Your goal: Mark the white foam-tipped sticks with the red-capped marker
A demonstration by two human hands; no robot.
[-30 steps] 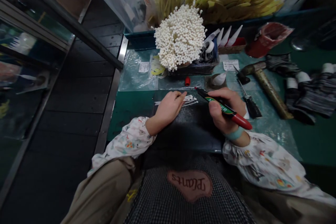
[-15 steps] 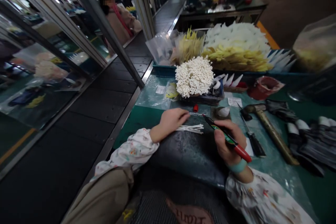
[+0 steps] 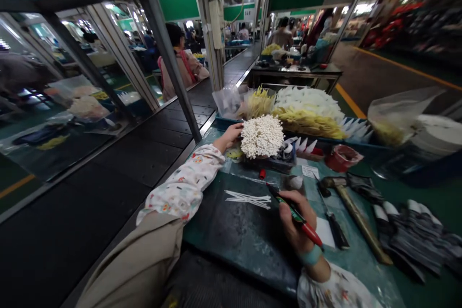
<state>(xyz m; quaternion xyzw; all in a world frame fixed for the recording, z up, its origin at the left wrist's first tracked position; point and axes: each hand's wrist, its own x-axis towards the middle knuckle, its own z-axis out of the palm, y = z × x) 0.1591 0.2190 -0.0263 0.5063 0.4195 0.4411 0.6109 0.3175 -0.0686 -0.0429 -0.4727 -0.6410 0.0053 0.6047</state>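
My right hand is closed round a marker pen with a red end, its tip pointing at the dark mat. A small bunch of thin white sticks lies loose on that mat, just left of the pen tip. My left hand is stretched far forward and touches the left side of a big upright bundle of white-tipped sticks. Its fingers are partly hidden by the bundle, and I cannot see whether they hold any sticks.
Behind the bundle is a blue tray of yellow and white petal shapes. A red cap, a hammer, a small tool, a red cup and striped gloves lie to the right. A dark conveyor runs on the left, with people further along it.
My left hand has left the loose sticks on the mat and reached forward to the big white-tipped bundle. My head has tilted up. The right hand still holds the pen.
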